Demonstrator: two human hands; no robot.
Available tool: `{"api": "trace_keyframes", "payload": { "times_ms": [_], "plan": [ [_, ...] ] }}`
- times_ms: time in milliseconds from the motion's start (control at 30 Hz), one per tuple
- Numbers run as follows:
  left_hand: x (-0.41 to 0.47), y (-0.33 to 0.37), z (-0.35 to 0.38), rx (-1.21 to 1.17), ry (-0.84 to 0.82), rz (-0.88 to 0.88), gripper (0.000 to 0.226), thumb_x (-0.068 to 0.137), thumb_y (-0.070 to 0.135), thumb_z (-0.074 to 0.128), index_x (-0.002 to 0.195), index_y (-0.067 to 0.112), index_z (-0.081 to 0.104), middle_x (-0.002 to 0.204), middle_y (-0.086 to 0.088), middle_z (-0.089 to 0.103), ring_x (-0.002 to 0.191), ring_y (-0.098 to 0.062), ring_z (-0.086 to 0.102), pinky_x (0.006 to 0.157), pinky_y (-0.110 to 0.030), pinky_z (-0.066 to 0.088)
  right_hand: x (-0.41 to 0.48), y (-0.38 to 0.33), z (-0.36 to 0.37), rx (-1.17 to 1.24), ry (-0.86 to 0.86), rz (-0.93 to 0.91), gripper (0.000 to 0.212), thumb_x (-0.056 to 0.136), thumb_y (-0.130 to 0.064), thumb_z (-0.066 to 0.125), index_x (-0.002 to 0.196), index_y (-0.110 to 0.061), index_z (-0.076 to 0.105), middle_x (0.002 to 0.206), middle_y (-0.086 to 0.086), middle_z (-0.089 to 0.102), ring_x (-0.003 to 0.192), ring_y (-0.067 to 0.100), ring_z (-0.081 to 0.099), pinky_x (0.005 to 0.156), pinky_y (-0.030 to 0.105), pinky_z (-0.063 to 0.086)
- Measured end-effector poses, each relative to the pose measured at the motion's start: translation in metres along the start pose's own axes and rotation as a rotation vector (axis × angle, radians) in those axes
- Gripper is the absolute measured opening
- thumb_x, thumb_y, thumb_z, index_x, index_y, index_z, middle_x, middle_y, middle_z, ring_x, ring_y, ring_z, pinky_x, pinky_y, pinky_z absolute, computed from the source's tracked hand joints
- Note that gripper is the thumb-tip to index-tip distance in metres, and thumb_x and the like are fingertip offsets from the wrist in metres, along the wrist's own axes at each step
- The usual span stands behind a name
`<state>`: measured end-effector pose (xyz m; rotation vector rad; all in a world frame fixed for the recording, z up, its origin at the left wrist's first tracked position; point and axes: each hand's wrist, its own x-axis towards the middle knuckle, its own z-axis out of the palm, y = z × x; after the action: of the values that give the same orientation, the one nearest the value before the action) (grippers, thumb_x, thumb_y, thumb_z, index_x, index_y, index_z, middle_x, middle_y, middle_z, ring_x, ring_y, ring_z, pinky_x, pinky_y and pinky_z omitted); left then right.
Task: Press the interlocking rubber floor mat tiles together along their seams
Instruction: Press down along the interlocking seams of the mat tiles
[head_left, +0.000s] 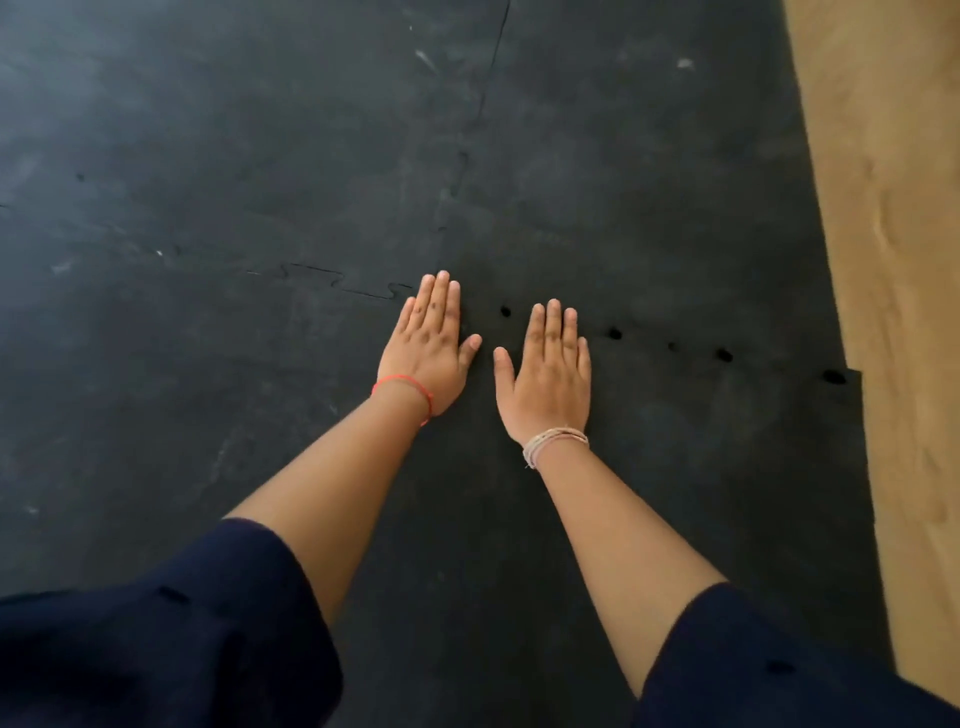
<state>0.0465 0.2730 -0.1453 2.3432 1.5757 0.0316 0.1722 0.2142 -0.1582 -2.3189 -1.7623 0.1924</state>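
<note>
Your left hand (430, 349) and right hand (548, 367) lie flat, fingers spread open, palms down on the black mat tiles (623, 218), side by side over the seam (343, 283).

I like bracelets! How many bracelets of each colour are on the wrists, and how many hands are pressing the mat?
Red bracelets: 1
Pale bracelets: 1
Hands flat on the mat: 2, left hand and right hand
Total: 4

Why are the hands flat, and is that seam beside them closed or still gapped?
Still gapped: dark holes dot the seam right of the right hand. Left hand also lies spread flat.
</note>
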Motion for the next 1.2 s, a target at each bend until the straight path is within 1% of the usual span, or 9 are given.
{"api": "trace_keyframes", "payload": {
  "times_ms": [100,267,367,500,600,800,1033,1100,1200],
  "plan": [
    [0.0,-0.004,0.005,-0.036,0.043,0.016,0.062,0.095,0.038,0.022,0.14,0.01,-0.008,0.155,-0.007,-0.007,0.14,-0.017,-0.014,0.112,-0.03,-0.01,0.004,0.012,-0.001,-0.03,-0.005,-0.027,0.074,0.091,-0.056,0.028,0.146,-0.009,0.01,0.155,0.009,0.014,0.142,0.022,0.008,0.113,0.036,0.006],
    [-0.002,0.002,0.006,-0.107,0.092,-0.019,0.06,0.095,0.036,0.025,0.141,0.007,0.0,0.155,-0.01,0.002,0.141,-0.02,-0.008,0.112,-0.029,-0.007,0.003,0.014,-0.009,-0.085,-0.031,-0.073,0.073,0.092,-0.053,0.032,0.144,-0.005,0.015,0.153,0.014,0.022,0.138,0.028,0.02,0.112,0.037,0.008],
    [-0.007,0.004,0.006,-0.127,0.088,-0.037,0.059,0.095,0.036,0.025,0.141,0.007,0.001,0.155,-0.008,0.002,0.141,-0.02,-0.007,0.112,-0.029,-0.007,-0.009,0.02,-0.011,-0.11,-0.068,-0.103,0.073,0.092,-0.053,0.028,0.144,-0.004,0.012,0.154,0.014,0.018,0.141,0.026,0.012,0.113,0.036,0.005],
    [-0.005,0.003,0.009,-0.052,-0.036,-0.045,0.062,0.094,0.04,0.021,0.14,0.01,-0.008,0.155,-0.006,-0.01,0.14,-0.018,-0.014,0.111,-0.029,-0.01,-0.014,0.023,-0.004,-0.158,-0.14,-0.097,0.075,0.09,-0.057,0.014,0.145,-0.008,0.002,0.156,0.01,0.004,0.142,0.022,-0.003,0.113,0.035,-0.001],
    [-0.005,0.004,0.011,0.008,-0.045,-0.043,0.063,0.094,0.042,0.016,0.139,0.01,-0.013,0.154,-0.006,-0.015,0.139,-0.016,-0.018,0.11,-0.029,-0.013,-0.009,0.024,-0.005,-0.168,-0.152,-0.105,0.075,0.091,-0.056,0.016,0.145,-0.007,-0.002,0.156,0.01,-0.005,0.142,0.021,-0.01,0.113,0.035,-0.005],
    [-0.02,0.002,0.024,-0.015,0.072,-0.021,0.059,0.094,0.042,0.016,0.141,0.013,-0.007,0.154,-0.004,-0.01,0.139,-0.013,-0.014,0.112,-0.029,-0.011,-0.009,0.023,-0.002,-0.124,-0.148,-0.167,0.072,0.091,-0.053,0.011,0.145,-0.007,-0.001,0.156,0.01,-0.002,0.142,0.019,-0.009,0.112,0.033,-0.008],
    [-0.016,0.003,0.015,-0.007,-0.035,-0.046,0.06,0.094,0.04,0.018,0.14,0.013,-0.009,0.154,-0.004,-0.013,0.138,-0.014,-0.016,0.115,-0.033,-0.008,0.002,0.027,-0.013,-0.105,-0.364,-0.19,0.073,0.093,-0.055,0.016,0.143,-0.01,-0.01,0.155,0.006,-0.015,0.14,0.017,-0.017,0.111,0.032,-0.011],
    [-0.02,0.017,0.012,-0.002,-0.086,-0.054,0.062,0.094,0.04,0.019,0.14,0.01,-0.01,0.153,-0.007,-0.015,0.139,-0.016,-0.017,0.115,-0.034,-0.007,-0.001,0.045,-0.024,-0.096,-0.384,-0.135,0.074,0.092,-0.057,0.015,0.144,-0.01,-0.009,0.155,0.006,-0.015,0.14,0.018,-0.016,0.111,0.033,-0.009],
    [-0.04,0.068,0.028,-0.017,-0.073,0.084,0.062,0.094,0.04,0.02,0.138,0.011,-0.013,0.152,-0.006,-0.016,0.136,-0.015,-0.021,0.113,-0.032,-0.011,-0.029,0.098,-0.04,-0.154,-0.25,0.043,0.076,0.091,-0.059,0.014,0.144,-0.01,-0.009,0.156,0.008,-0.012,0.141,0.021,-0.015,0.114,0.036,-0.007]
  ]
}}
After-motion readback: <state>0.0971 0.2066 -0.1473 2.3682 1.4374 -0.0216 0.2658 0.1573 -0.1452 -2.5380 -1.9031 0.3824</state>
